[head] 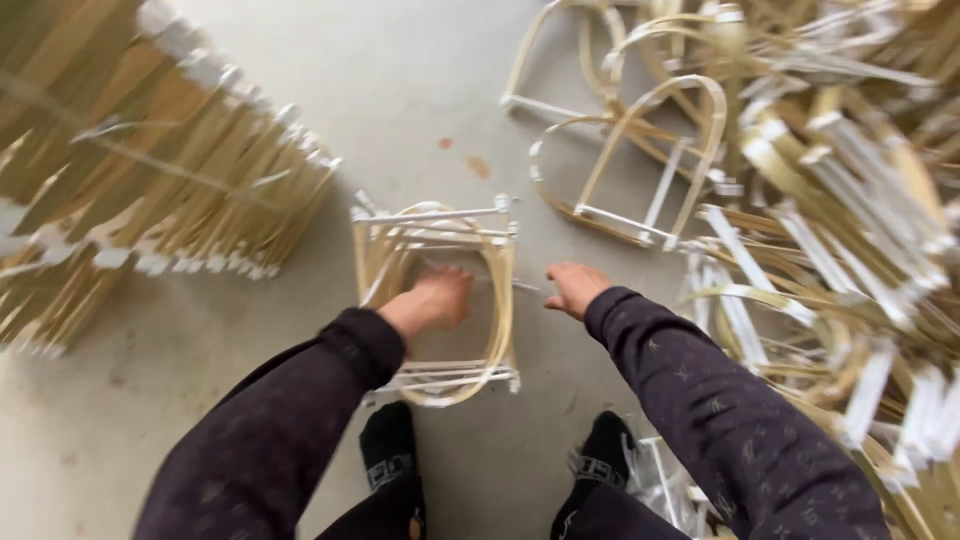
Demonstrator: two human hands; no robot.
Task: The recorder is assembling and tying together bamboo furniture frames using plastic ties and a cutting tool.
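Observation:
A small stack of bent bamboo loop frames with white crossbars point(436, 232) lies on the grey concrete floor in front of me. My left hand point(436, 299) reaches down inside the loops, fingers curled near the top frame; whether it grips a frame is hidden. To the right of the stack my right hand point(573, 286) hovers just beside its edge, fingers loosely bent and holding nothing. Both arms wear dark sleeves.
A large neat row of stacked frames point(150, 170) fills the left side. A loose, tangled heap of frames point(820, 200) covers the right and far right. My black socked feet point(392, 455) stand just below the stack.

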